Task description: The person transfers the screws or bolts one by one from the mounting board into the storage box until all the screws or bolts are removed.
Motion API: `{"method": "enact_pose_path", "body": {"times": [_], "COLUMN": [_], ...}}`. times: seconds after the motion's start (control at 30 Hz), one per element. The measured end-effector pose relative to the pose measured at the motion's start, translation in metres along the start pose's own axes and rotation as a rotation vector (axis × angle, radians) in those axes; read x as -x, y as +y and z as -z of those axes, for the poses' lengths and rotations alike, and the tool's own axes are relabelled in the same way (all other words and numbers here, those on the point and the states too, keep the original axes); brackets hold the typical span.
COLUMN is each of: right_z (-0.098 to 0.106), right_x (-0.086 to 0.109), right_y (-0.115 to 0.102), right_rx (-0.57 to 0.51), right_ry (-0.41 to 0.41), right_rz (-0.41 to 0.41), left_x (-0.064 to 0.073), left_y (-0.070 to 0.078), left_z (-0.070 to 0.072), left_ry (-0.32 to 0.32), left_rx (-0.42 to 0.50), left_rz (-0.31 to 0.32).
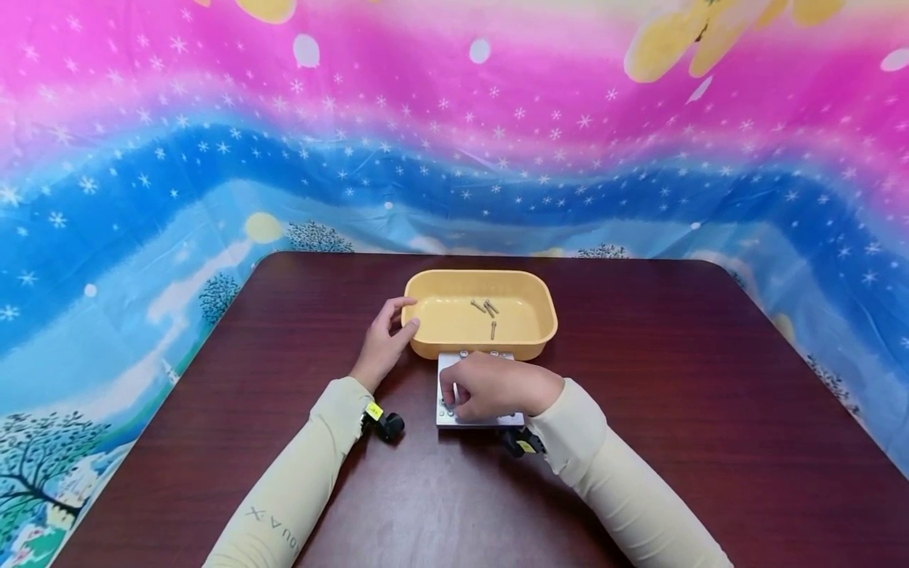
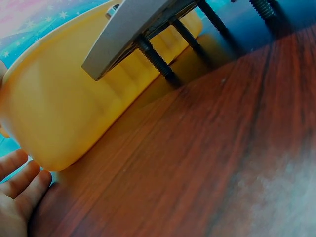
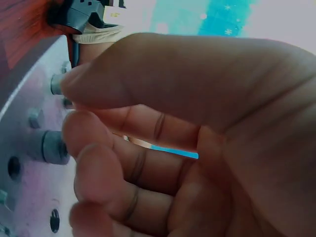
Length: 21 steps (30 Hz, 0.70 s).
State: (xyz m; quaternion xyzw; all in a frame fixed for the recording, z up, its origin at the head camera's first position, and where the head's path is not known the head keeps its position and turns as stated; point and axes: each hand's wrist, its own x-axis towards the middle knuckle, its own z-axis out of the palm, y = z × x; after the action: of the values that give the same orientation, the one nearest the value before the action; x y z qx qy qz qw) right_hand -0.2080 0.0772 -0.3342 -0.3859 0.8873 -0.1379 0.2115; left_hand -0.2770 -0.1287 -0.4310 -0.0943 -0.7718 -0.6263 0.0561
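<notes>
My right hand (image 1: pixel 490 385) reaches over a silver metal plate (image 3: pixel 29 192), its thumb and forefinger pinching the head of a bolt (image 3: pixel 57 85) in the plate. Another bolt (image 3: pixel 55 147) stands higher out of its hole beside the fingertips. Below the plate, threaded shanks (image 2: pixel 157 59) stick out downward. My left hand (image 1: pixel 383 347) holds the left end of a yellow bin (image 1: pixel 433 349), thumb and forefinger at its rim while the other fingers extend beside it. Several loose bolts (image 1: pixel 490 308) lie on the bin's floor. My right palm and fingers hide much of the plate from above.
The plate sits directly in front of the bin on a dark red-brown wooden table (image 1: pixel 675 379). A patterned cloth (image 1: pixel 454 158) hangs behind and around the table. Black wrist cameras (image 1: pixel 389 427) stick out under both wrists, the right one close to the plate's front edge.
</notes>
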Motion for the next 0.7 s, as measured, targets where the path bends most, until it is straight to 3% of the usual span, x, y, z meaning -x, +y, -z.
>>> {"method": "enact_pose_path", "body": {"times": [0.13,0.7], "right_z": [-0.001,-0.005], "right_x": [-0.001,-0.004], "right_y": [0.0,0.0], "right_rx": [0.014,0.048], "right_ry": [-0.003,0.01], "right_rz": [0.008,0.022], "left_x": [-0.005,-0.004], "left_y": [-0.012,-0.017], "left_z": [-0.001,-0.002], "left_ry": [0.01,0.035], "left_rx": [0.009,-0.029], "left_rz": [-0.007,-0.025]}}
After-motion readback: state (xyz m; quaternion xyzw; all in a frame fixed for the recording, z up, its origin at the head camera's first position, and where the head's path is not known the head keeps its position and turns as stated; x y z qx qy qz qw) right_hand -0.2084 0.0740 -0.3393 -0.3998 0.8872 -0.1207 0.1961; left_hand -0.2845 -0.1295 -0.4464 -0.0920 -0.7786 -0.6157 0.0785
